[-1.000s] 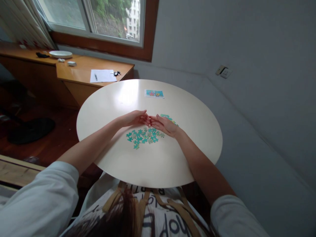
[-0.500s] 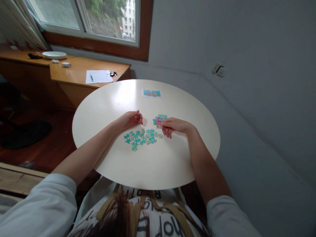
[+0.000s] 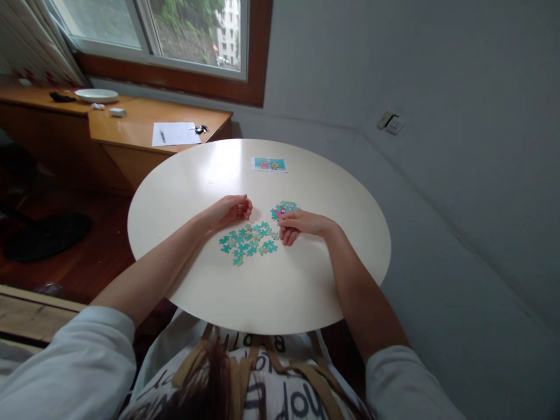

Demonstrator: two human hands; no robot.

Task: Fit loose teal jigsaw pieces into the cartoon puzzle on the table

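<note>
Loose puzzle pieces [image 3: 249, 242], mostly teal with some pale green, lie spread on a white oval table [image 3: 262, 291]. My left hand [image 3: 231, 211] rests on its side just behind the pile, its fingers curled in, and nothing shows in them. Farther right, my right hand [image 3: 304, 224] is closed in a pinch at the right end of the pile. What its fingertips hold, if anything, is too small to make out. Behind that hand, a partly joined puzzle section [image 3: 285, 207] with a pink figure is partly covered by the fingers.
A small picture card [image 3: 269, 164] with cartoon figures lies near the table's far edge. On a wooden desk [image 3: 131, 125] to the left are a sheet of paper [image 3: 175, 134], keys [image 3: 200, 129] and a white plate [image 3: 97, 95]. A wall stands at the right.
My right hand has moved left toward the loose pieces, showing more of the joined section's right side. Some pieces at the pile's upper right have shifted. My left hand has stayed nearly still.
</note>
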